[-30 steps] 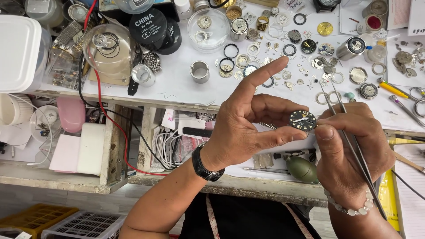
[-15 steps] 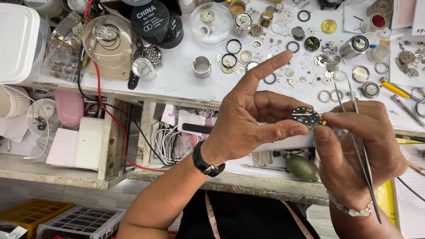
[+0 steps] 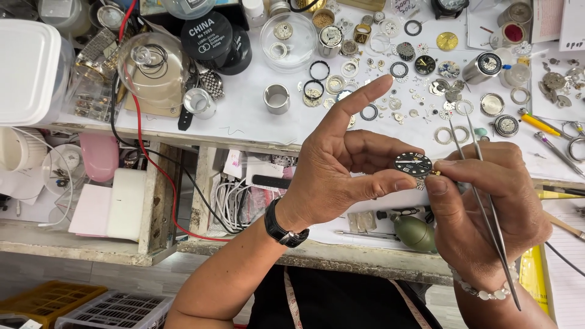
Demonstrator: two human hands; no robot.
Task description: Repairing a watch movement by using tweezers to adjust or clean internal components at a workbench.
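A person is pinching a small black watch dial between thumb and middle finger of the left hand, index finger raised toward 12 o'clock, above the near bench edge. The right hand, at 3 o'clock of the dial, is touching its rim with thumb and fingertip while keeping slim tweezers tucked along the palm. A slip could likely be dropping the dial among loose parts, or the tweezers scratching its face. Beyond, the white worktop is lying crowded with rings, gears and a metal cylinder; a red wire is trailing at 9 o'clock.
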